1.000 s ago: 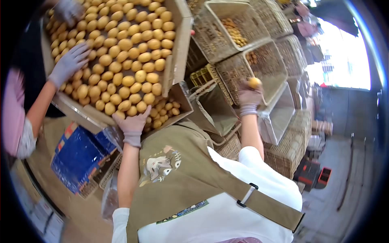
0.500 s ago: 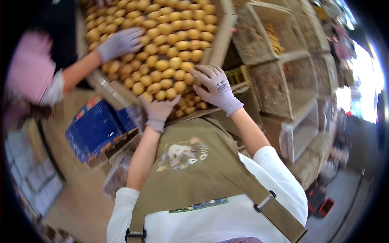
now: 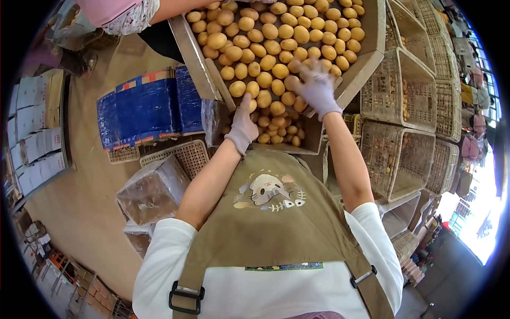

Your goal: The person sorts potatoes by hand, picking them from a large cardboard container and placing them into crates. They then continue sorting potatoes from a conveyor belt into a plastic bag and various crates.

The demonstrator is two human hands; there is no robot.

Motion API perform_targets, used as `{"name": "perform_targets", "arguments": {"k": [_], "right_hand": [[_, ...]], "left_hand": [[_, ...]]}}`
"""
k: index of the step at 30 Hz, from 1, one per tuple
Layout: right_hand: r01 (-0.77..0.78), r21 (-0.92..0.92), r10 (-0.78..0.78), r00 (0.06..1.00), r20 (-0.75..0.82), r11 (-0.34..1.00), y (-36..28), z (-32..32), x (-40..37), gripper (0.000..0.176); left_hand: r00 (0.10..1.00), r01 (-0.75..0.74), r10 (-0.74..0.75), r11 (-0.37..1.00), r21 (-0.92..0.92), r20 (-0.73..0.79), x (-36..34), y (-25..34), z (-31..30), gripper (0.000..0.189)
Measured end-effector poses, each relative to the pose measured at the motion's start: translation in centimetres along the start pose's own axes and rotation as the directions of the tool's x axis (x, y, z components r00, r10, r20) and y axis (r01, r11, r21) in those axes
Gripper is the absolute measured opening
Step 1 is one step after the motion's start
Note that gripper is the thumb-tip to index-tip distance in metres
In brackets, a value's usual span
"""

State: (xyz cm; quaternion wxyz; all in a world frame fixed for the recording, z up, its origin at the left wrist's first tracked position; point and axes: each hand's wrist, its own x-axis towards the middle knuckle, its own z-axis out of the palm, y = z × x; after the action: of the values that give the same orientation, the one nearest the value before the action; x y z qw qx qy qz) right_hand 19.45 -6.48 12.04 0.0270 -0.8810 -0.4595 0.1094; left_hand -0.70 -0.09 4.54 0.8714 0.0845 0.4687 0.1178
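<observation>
Round yellow-orange fruit [image 3: 270,31] cover a sloping tray, with more lying in a lower bin [image 3: 280,133] at its near end. My left hand [image 3: 243,127], in a pale glove, rests at the tray's lower left edge. One of its digits stretches up beside a fruit [image 3: 252,106]; the other fingers are partly hidden. On the right, my right hand [image 3: 319,91], gloved too, is over the fruit near the lower right side of the tray. Its fingers are spread and smeared by motion, and no fruit shows in its grasp.
Wooden walls [image 3: 361,74] edge the tray. Plastic crates [image 3: 409,90] are stacked at the right. Blue-wrapped boxes [image 3: 139,111], a wicker-like crate [image 3: 183,159] and a plastic-wrapped carton [image 3: 151,189] stand at the left. A co-worker's arm [image 3: 175,7] reaches in at the top.
My view has turned, so the tray now appears further right. My right hand has moved off the tray's near edge onto the fruit. The co-worker's gloved hand is mostly out of view.
</observation>
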Motion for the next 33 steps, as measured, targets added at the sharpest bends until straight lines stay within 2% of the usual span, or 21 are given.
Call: {"name": "perform_targets", "arguments": {"k": [1,2,3,5,7,11,12,15,16,19,23,24,27,28,30,31,32,33], "right_hand": [[0.044,-0.143,-0.026,0.992,0.126,0.989,-1.2,0.8,-0.9,0.069],[0.036,-0.039,-0.023,0.958,0.287,0.999,-1.5,0.6,-1.4,0.082],[0.067,-0.004,-0.063,0.957,0.284,0.998,-1.6,0.3,-2.2,0.079],[0.112,0.073,-0.127,0.959,0.253,0.991,0.2,1.5,-2.9,0.077],[0.106,0.056,-0.117,0.953,0.279,0.993,0.0,0.9,-3.1,0.075],[0.097,0.066,-0.114,0.940,0.321,0.993,0.2,1.0,-2.7,0.074],[0.169,-0.025,-0.161,0.968,0.192,0.985,0.0,0.9,-3.1,0.066],[0.029,0.138,-0.047,0.991,0.124,0.990,0.6,0.5,0.4,0.050],[0.133,0.142,-0.121,0.989,-0.088,0.981,-0.2,0.6,0.9,0.037],[0.058,-0.142,-0.030,0.981,0.191,0.988,-4.3,0.2,3.4,0.044],[-0.005,-0.182,0.082,0.903,0.421,0.983,-5.7,-1.8,5.4,0.037],[-0.066,-0.154,0.128,0.888,0.442,0.986,-5.6,-1.6,5.4,0.041],[-0.065,0.049,0.050,0.963,0.263,0.997,-4.0,1.0,4.0,0.041],[-0.136,0.136,0.086,0.944,0.319,0.981,-3.6,0.6,4.0,0.044],[-0.108,0.328,0.046,0.980,0.192,0.938,-2.5,1.0,3.1,0.042],[-0.085,0.420,0.034,0.991,0.126,0.904,-1.9,1.4,2.4,0.041],[0.049,0.402,-0.017,0.997,-0.082,0.914,-1.2,1.6,1.2,0.038],[0.116,0.368,-0.063,0.986,-0.155,0.922,-1.6,-1.4,-0.4,0.040]], "left_hand": [[0.999,0.000,0.000,1.000,-0.012,-0.048,0.1,0.1,0.3,0.080],[0.997,0.014,-0.019,0.998,-0.068,-0.077,0.2,0.3,0.7,0.083],[0.994,0.024,-0.037,0.992,-0.127,-0.101,0.5,0.6,0.9,0.086],[0.996,0.080,-0.071,0.979,-0.188,0.053,1.8,0.1,-0.2,0.088],[0.980,0.131,-0.085,0.957,-0.258,0.182,1.0,0.5,0.2,0.086],[0.981,0.121,-0.074,0.957,-0.265,0.182,1.4,0.4,-0.3,0.080],[0.982,0.125,-0.080,0.953,-0.276,0.171,1.5,0.4,-0.3,0.080],[0.979,0.120,-0.060,0.942,-0.314,0.196,1.4,0.0,0.2,0.082],[0.976,0.115,-0.047,0.939,-0.324,0.211,1.3,-0.1,0.3,0.083],[0.980,0.195,-0.154,0.870,-0.452,0.125,1.7,-0.6,1.0,0.087],[0.946,0.179,-0.047,0.901,-0.395,0.322,1.8,-0.7,0.0,0.092],[0.947,0.176,-0.045,0.903,-0.393,0.319,1.8,-0.6,-0.1,0.093],[0.947,0.176,-0.046,0.901,-0.396,0.317,2.1,-0.7,-0.2,0.094],[0.949,0.178,-0.051,0.900,-0.399,0.310,2.1,-0.7,-0.2,0.094],[0.944,0.212,-0.079,0.887,-0.409,0.320,2.4,-0.6,-0.5,0.096],[0.946,0.208,-0.079,0.891,-0.404,0.314,2.2,-0.5,-0.4,0.096],[0.948,0.202,-0.075,0.894,-0.400,0.310,2.1,-0.4,-0.3,0.097],[0.950,0.194,-0.070,0.895,-0.401,0.304,2.0,-0.3,-0.2,0.097]]}}
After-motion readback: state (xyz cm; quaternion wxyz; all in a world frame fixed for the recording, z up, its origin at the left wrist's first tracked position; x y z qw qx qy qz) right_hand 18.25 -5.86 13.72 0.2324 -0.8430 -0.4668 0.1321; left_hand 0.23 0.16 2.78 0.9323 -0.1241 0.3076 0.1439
